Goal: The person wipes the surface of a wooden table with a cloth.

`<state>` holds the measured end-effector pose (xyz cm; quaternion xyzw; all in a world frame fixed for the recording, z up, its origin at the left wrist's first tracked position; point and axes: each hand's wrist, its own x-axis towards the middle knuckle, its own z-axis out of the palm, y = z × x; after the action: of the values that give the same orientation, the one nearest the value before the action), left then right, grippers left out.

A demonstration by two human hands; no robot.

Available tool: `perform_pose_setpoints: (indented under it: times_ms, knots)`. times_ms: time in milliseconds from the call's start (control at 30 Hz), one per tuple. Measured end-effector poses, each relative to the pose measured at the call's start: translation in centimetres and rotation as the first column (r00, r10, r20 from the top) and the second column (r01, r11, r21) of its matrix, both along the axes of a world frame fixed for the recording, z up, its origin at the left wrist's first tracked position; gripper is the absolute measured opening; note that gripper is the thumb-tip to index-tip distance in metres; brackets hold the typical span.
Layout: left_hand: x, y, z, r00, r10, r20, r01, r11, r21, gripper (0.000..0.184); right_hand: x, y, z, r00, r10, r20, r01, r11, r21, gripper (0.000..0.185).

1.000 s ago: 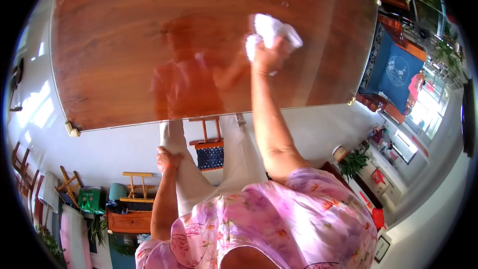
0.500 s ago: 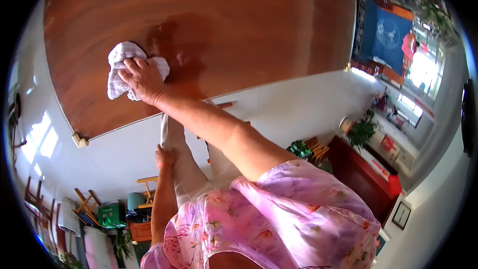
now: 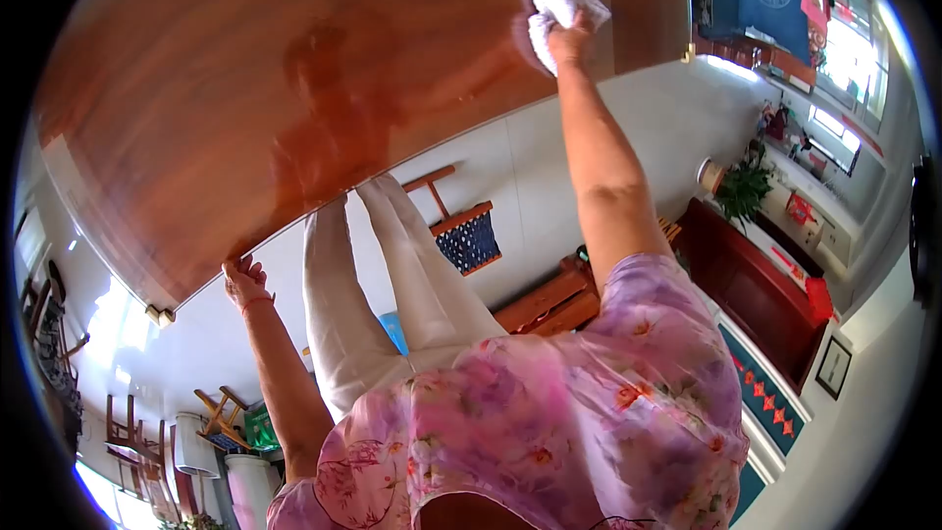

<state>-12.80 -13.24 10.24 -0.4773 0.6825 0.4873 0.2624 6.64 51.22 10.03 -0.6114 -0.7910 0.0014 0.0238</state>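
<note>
A crumpled white cloth [image 3: 555, 12] is bunched under my right hand [image 3: 573, 39], far out on the right part of a glossy reddish-brown tabletop [image 3: 442, 49]. My fingers are closed on the cloth, which looks pressed to the surface and slightly smeared by motion. At the near left edge of the table, my left hand [image 3: 247, 283] has its fingers bent over the rim. A red band circles that wrist. The polished wood mirrors my body and the right arm.
Below the table edge stands a small folding stool with a dark patterned seat [image 3: 468, 238]. Wooden drawers [image 3: 549, 299] and a dark red bench [image 3: 751, 285] are on the right, near a potted plant [image 3: 743, 191]. Chairs [image 3: 137, 437] and white bins [image 3: 196, 444] stand at lower left.
My right hand has carried the cloth from the left part of the tabletop far to the right. My left hand has gone from beside my leg to the table edge.
</note>
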Motion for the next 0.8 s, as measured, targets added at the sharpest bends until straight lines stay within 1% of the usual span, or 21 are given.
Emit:
perform_pose_setpoints:
  times_ms: [33,100,133,167,200,233,267,300,333,367,400,433,500,567,600,633,700,767,800]
  knots:
    - [0.2,0.3,0.4,1.000,0.005,0.000,-0.005,1.000,-0.012,0.045,1.7,0.7,0.7,0.997,0.060,-0.056,-0.060,0.998,0.009,0.062]
    - [0.2,1.5,0.8,1.000,0.016,-0.005,-0.016,1.000,-0.027,0.046,3.7,-0.4,0.3,0.997,-0.022,-0.079,0.022,1.000,0.002,0.061]
    - [0.1,1.7,1.0,1.000,0.014,0.017,-0.014,1.000,-0.027,0.048,4.0,-2.0,0.1,0.997,0.067,-0.036,-0.064,0.995,0.082,0.062]
    - [0.1,1.9,1.2,1.000,-0.006,0.024,0.007,1.000,-0.020,0.049,2.0,-5.9,2.8,1.000,-0.014,-0.027,0.015,0.998,0.059,0.065]
    - [0.1,2.0,1.5,0.999,-0.026,0.032,0.026,1.000,-0.017,0.050,1.7,-9.1,2.8,0.998,-0.044,-0.047,0.046,0.997,0.060,0.064]
    - [0.1,1.9,1.8,0.998,-0.046,0.039,0.046,0.999,-0.014,0.051,1.7,-12.3,2.2,0.991,-0.034,-0.129,0.034,0.999,0.003,0.068]
    - [0.1,1.8,1.9,0.997,-0.057,0.048,0.057,0.998,-0.009,0.053,0.8,-16.0,2.2,0.991,-0.020,-0.135,0.022,1.000,0.010,0.072]
    - [0.1,1.6,1.7,0.997,-0.053,0.050,0.054,0.998,-0.014,0.054,-0.4,-20.0,2.7,0.973,0.104,-0.208,-0.097,0.994,0.040,0.076]
    - [0.1,1.2,1.4,0.997,-0.051,0.055,0.052,0.998,-0.018,0.054,-1.8,-23.7,2.8,0.949,0.193,-0.251,-0.193,0.981,0.024,0.078]
    - [0.2,1.0,1.2,0.997,-0.049,0.062,0.051,0.998,-0.024,0.055,-3.3,-28.1,2.4,0.934,0.178,-0.310,-0.202,0.978,-0.046,0.078]
    - [0.2,1.1,1.1,0.996,-0.045,0.076,0.048,0.998,-0.030,0.055,-5.0,-31.1,2.6,0.826,0.252,-0.505,-0.333,0.940,-0.077,0.073]
    - [0.2,1.2,1.3,0.996,-0.040,0.080,0.043,0.998,-0.043,0.055,-7.2,-33.7,5.2,0.821,0.264,-0.506,-0.395,0.903,-0.169,0.070]
    - [0.1,1.7,1.5,0.997,-0.023,0.075,0.027,0.998,-0.064,0.056,-9.6,-37.3,5.0,0.790,0.453,-0.413,-0.567,0.796,-0.211,0.067]
    - [-0.2,1.4,1.2,0.994,-0.022,0.108,0.026,0.999,-0.037,0.055,-10.2,-36.4,4.0,0.655,0.612,-0.443,-0.699,0.713,-0.050,0.060]
    - [-0.1,1.4,1.2,0.992,-0.033,0.118,0.038,0.998,-0.041,0.055,-9.7,-35.0,3.2,0.592,0.643,-0.486,-0.743,0.669,-0.021,0.053]
    - [-0.2,1.7,1.4,0.992,-0.010,0.123,0.017,0.998,-0.057,0.054,-9.1,-32.1,5.0,0.563,0.635,-0.528,-0.791,0.599,-0.124,0.057]
    - [-0.1,1.2,1.0,0.992,0.023,0.121,-0.017,0.999,-0.052,0.055,-7.3,-26.7,4.8,0.631,0.614,-0.475,-0.746,0.649,-0.152,0.063]
    - [-0.1,1.4,1.6,0.992,0.014,0.123,-0.007,0.998,-0.058,0.055,-4.4,-20.2,4.3,0.722,0.530,-0.444,-0.587,0.810,0.011,0.064]
    - [-0.2,1.6,1.6,0.992,0.007,0.125,0.000,0.998,-0.056,0.055,-1.9,-17.1,2.9,0.793,0.485,-0.369,-0.502,0.863,0.056,0.066]
